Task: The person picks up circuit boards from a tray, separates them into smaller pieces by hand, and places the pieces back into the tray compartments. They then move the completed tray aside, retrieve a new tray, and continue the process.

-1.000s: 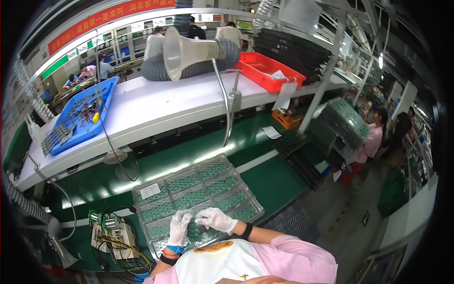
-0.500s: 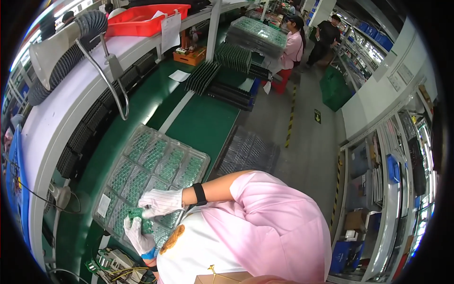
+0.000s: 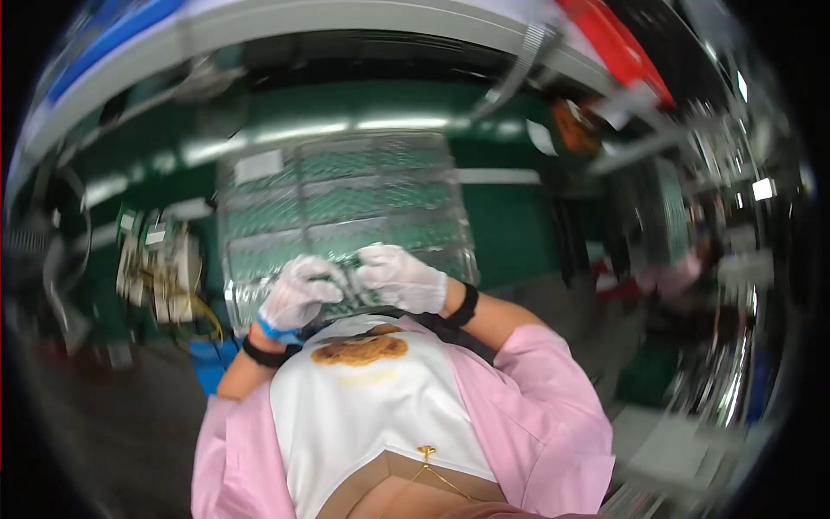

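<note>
My left hand (image 3: 303,292), in a white knit glove with a blue band at the wrist, is closed with its fingers curled inward. Facing it, my right hand (image 3: 401,278) is gloved the same way and also closed. Between the fingertips of both hands is a small green circuit board (image 3: 353,284), blurred and partly covered by the gloves. Under and beyond the hands lies a clear plastic blister tray (image 3: 301,203) divided into compartments, with green showing through. A white paper label (image 3: 259,166) rests on its far left corner.
Left of the tray sits a device with green boards and yellow wires (image 3: 164,272). The green bench top (image 3: 506,221) extends to the right. A raised white shelf (image 3: 363,24) runs along the back, with a red bin (image 3: 618,48) at far right. Motion smears the right side.
My view has swung round, so the tray now lies squarely ahead of me and the shelf runs across the top. Both hands stay close together over the near part of the tray.
</note>
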